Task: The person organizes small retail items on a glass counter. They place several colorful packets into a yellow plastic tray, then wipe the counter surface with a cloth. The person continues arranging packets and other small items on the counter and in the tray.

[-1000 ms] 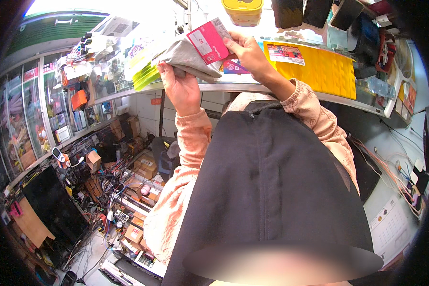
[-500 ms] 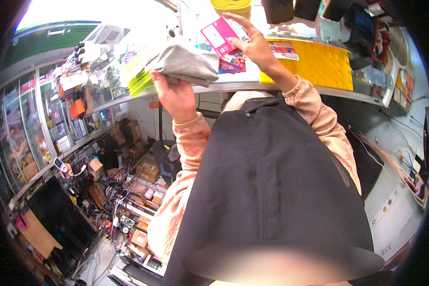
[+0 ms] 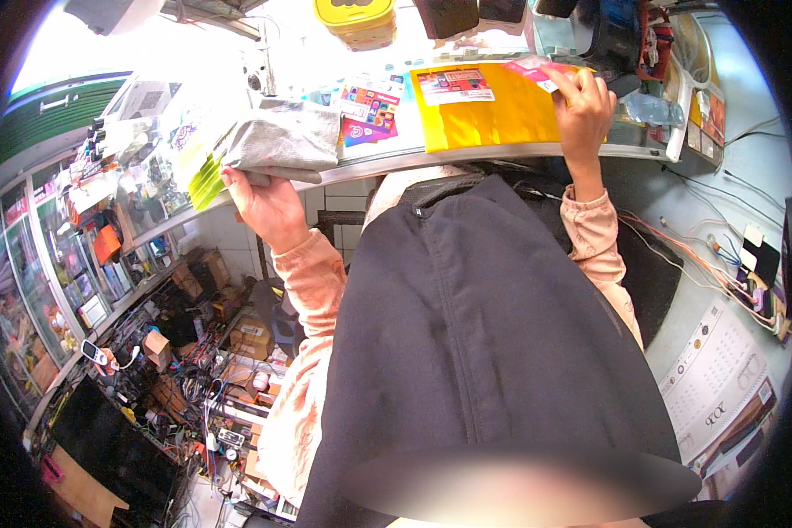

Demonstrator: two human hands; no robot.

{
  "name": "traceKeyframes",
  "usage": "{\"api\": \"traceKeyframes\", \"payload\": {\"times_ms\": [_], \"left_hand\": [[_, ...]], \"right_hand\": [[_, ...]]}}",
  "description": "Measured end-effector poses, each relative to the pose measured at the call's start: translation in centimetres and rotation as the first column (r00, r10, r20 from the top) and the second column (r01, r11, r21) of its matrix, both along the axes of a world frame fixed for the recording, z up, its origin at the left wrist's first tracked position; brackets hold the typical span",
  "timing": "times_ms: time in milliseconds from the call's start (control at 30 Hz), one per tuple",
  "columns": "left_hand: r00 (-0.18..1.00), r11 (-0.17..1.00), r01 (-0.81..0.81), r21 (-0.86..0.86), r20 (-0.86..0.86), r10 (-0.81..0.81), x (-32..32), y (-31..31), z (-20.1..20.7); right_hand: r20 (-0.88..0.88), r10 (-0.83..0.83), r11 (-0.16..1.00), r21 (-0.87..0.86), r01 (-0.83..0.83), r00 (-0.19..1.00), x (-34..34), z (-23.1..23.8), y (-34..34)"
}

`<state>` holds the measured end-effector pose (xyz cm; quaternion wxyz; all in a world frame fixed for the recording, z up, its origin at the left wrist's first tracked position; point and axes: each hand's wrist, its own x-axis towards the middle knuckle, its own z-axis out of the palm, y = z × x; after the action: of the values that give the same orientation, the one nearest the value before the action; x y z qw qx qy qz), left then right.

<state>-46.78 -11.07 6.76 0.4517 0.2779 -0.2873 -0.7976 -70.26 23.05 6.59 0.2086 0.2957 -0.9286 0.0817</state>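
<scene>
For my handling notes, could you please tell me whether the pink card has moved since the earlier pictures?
Yes: the pink card, in the right hand, moved right, from left of the yellow sheet to its right part.

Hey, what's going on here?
A person is handling things at a cluttered counter. The left hand holds a grey cloth by its near edge. The right hand has a pink card over a yellow sheet. Colourful cards lie between the cloth and the sheet.
</scene>
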Motion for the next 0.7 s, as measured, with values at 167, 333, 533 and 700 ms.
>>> {"api": "traceKeyframes", "payload": {"times_ms": [167,333,533,700], "left_hand": [[1.0,1.0,0.028,0.002,-0.011,-0.028,-0.4,0.0,0.1],[1.0,0.999,0.028,-0.023,0.007,-0.028,-0.5,-0.3,0.2],[0.999,0.999,0.028,-0.03,0.035,-0.026,-0.1,0.0,0.2],[0.999,1.0,0.001,-0.016,0.035,-0.001,0.0,-0.2,-0.1]], "right_hand": [[-0.267,0.005,0.995,0.1,0.023,0.964,1.1,-2.0,-0.6],[-0.346,0.095,0.967,0.257,-0.004,0.934,0.9,-4.1,-1.4],[-0.267,0.098,0.97,0.243,-0.031,0.959,0.5,-5.3,-1.5],[-0.154,0.094,0.985,0.155,-0.07,0.984,0.6,-4.9,-1.6]]}}
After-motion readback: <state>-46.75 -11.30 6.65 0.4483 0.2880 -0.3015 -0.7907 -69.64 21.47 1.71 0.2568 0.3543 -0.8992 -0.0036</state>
